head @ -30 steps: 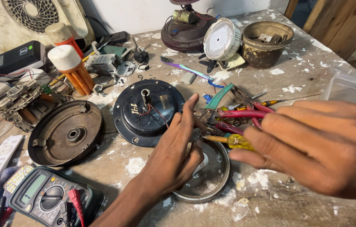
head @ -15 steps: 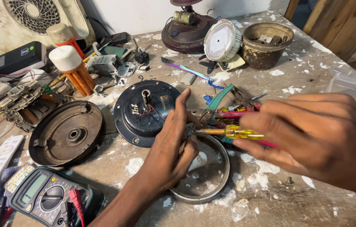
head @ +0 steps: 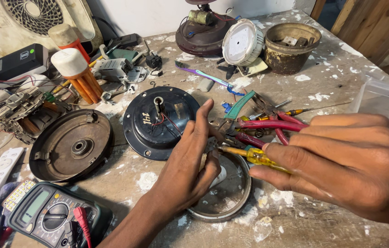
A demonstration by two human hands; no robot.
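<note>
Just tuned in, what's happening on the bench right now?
A person is working over a cluttered, paint-spattered bench. The right hand holds a yellow-handled screwdriver, its tip pointed at a small part pinched in the left hand; what that part is can't be made out. Both hands hover above a round metal cover. A black motor housing with red wires, red pliers and a multimeter lie nearby.
</note>
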